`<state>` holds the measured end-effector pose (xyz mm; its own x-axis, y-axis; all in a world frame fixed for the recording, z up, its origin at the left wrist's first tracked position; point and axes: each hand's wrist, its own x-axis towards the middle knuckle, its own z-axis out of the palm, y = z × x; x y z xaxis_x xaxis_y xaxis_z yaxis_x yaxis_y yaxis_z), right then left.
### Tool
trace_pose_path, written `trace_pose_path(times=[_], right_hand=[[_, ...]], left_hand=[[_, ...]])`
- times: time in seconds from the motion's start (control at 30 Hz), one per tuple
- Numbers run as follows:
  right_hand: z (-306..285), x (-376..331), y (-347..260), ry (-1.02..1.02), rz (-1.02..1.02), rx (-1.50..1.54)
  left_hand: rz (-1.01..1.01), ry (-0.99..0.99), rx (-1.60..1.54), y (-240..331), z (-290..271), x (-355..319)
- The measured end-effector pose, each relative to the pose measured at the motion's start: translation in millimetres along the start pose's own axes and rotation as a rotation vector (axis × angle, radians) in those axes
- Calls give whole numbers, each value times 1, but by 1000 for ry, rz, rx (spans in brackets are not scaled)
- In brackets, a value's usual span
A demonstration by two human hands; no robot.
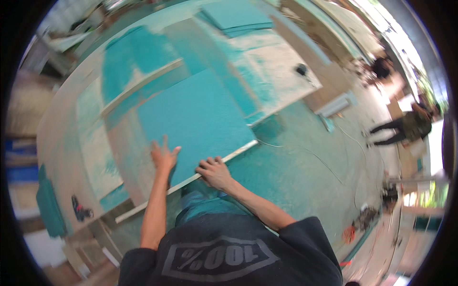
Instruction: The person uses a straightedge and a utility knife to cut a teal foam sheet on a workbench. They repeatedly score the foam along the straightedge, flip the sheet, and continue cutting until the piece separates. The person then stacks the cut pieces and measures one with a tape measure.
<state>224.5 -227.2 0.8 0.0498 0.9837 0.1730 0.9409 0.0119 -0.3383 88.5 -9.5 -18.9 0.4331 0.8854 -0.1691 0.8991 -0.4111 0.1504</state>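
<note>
A flat teal panel (200, 114) lies on the paint-stained work surface before me. Along its near edge runs a long pale wooden strip (238, 151), reaching past the panel at the lower left. My left hand (164, 155) rests with spread fingers at the panel's left near corner. To its right, my right hand (214, 172) has its fingers curled over the near edge, closed around the wooden strip; the underside of this grip is hidden. Another wooden strip (143, 86) lies beyond the panel, to the left.
A stack of teal panels (236, 18) sits at the far side, near a small black object (301, 69). A red-and-black tool (81, 209) lies at the left. Cables (324, 164) cross the floor on the right, where another person (405, 128) stands.
</note>
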Motion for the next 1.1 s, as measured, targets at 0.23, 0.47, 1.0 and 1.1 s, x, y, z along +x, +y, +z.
trace_pose_path(times=[0.23, 0.47, 1.0, 1.1], right_hand=[[-9, 2, -9, 19, -25, -1], [-7, 35, 1, -15, 6, 27], [-2, 161, 36, -51, -23, 11], [0, 198, 47, -44, -29, 14]], left_hand=[[17, 25, -49, 13, -27, -16], [24, -2, -49, 13, -37, 16], [52, 154, -21, -9, -48, 141], [64, 178, -44, -18, -50, 180]])
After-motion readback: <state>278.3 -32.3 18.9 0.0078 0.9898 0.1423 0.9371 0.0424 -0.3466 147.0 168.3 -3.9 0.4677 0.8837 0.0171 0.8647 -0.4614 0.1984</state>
